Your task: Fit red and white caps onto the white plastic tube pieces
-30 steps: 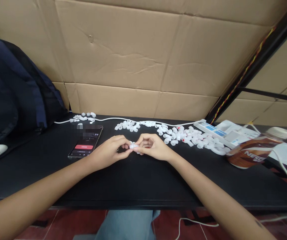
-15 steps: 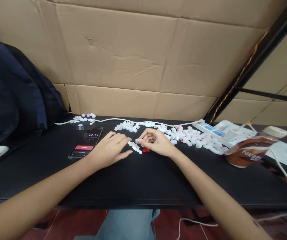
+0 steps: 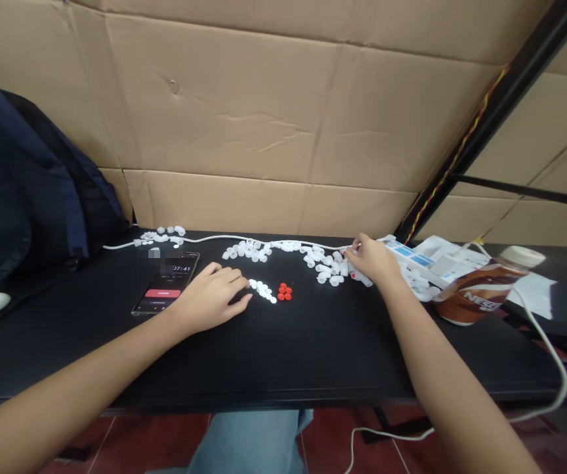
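A loose heap of white plastic pieces (image 3: 336, 280) lies on the table (image 3: 283, 355), toward its far edge and right of the middle, with a few red spots among it. The right hand (image 3: 376, 258) reaches into it, thumb and fingertips drawn close; whether they grip a piece I cannot tell. Near the middle, a short row of small white discs (image 3: 262, 289) sits just left of 5 red caps (image 3: 288, 296). The left hand (image 3: 213, 296) rests at the row's left end, palm down, fingers loosely spread, thumb apart. The 2 hands are well apart. A phone (image 3: 163, 293) lies by the left wrist. More white pieces (image 3: 248, 250) lie nearer the far edge, where a white cable (image 3: 218, 237) runs. Toward the table's right end stand a brown bottle (image 3: 478, 289) and a blue-and-white box (image 3: 414, 257); a dark backpack (image 3: 26, 178) fills the far left corner.
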Tool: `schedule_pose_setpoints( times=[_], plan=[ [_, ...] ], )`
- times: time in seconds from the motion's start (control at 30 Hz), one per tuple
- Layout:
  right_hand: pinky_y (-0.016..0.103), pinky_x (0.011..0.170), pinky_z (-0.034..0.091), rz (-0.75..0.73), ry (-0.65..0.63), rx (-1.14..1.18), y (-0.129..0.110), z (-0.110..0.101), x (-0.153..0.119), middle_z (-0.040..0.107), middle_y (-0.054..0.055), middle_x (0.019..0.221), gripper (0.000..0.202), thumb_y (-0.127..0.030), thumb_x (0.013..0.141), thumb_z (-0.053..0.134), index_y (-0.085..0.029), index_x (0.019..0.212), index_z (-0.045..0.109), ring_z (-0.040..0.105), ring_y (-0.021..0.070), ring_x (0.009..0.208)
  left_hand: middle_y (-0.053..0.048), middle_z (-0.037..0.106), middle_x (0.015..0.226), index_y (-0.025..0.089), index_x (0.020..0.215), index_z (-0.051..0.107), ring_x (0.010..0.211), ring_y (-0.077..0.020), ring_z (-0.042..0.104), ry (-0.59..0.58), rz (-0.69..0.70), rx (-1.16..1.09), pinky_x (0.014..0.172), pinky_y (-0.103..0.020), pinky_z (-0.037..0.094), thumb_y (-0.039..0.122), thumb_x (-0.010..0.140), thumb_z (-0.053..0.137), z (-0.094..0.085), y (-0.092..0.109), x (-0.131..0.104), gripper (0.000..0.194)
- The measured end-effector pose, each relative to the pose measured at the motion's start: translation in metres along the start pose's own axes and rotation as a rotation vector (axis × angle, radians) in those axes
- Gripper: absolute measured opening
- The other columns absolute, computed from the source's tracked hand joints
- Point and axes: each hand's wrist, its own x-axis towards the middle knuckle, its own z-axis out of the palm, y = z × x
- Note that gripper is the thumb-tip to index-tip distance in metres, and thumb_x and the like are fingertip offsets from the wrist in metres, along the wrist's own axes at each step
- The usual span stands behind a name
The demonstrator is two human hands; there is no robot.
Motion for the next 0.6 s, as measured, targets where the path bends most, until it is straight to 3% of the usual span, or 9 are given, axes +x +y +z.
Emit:
schedule_pose_setpoints(
  times=[0.17, 0.23, 0.37, 0.5, 0.6],
  plan=[
    [0.031, 0.058, 0.033, 0.088, -0.101, -0.135, 0.012, 0.0, 0.001, 0.069, 0.012, 0.088, 0.022, -0.038, 0.083, 0.051, -0.019, 0.088, 0.06, 0.063, 0.0282, 0.081, -0.002, 0.067, 0.092, 0.018, 0.098, 0.064, 0.085, -0.0175, 0.062, -0.013, -0.001, -0.015, 0.082, -0.035, 0.035, 0.033, 0.097, 0.044, -0.001, 0.0, 0.0, 0.024],
    [0.031, 0.058, 0.034, 0.082, -0.077, -0.143, 0.01, -0.003, 0.0, 0.069, 0.013, 0.09, 0.023, -0.038, 0.083, 0.05, -0.019, 0.088, 0.062, 0.063, 0.0279, 0.081, -0.002, 0.067, 0.092, 0.018, 0.098, 0.064, 0.085, -0.0175, 0.062, -0.011, -0.003, -0.014, 0.082, -0.035, 0.035, 0.032, 0.097, 0.044, -0.002, 0.0, 0.0, 0.024],
    [0.028, 0.058, 0.035, -0.066, -0.014, -0.017, 0.004, -0.009, -0.001, 0.067, 0.009, 0.081, 0.022, -0.037, 0.082, 0.049, -0.019, 0.085, 0.062, 0.061, 0.0227, 0.074, -0.003, 0.067, 0.091, 0.019, 0.097, 0.064, 0.084, -0.0172, 0.061, 0.001, 0.005, -0.024, 0.082, -0.035, 0.035, 0.032, 0.097, 0.044, -0.003, 0.001, -0.001, 0.024],
    [0.026, 0.056, 0.035, -0.28, -0.178, 0.152, -0.001, -0.012, -0.002, 0.062, 0.002, 0.071, 0.016, -0.034, 0.078, 0.052, -0.021, 0.081, 0.061, 0.056, 0.0163, 0.062, -0.002, 0.067, 0.092, 0.019, 0.097, 0.064, 0.084, -0.0168, 0.061, 0.004, 0.018, -0.026, 0.082, -0.034, 0.035, 0.032, 0.097, 0.043, -0.002, 0.001, -0.001, 0.024],
    [0.026, 0.055, 0.034, -0.296, -0.247, 0.122, -0.001, -0.011, -0.002, 0.061, 0.001, 0.069, 0.011, -0.03, 0.075, 0.053, -0.021, 0.078, 0.06, 0.054, 0.0153, 0.059, -0.002, 0.066, 0.092, 0.019, 0.097, 0.064, 0.084, -0.0163, 0.061, 0.0, 0.018, -0.031, 0.082, -0.034, 0.035, 0.032, 0.097, 0.044, -0.002, 0.001, -0.001, 0.025]
  ],
)
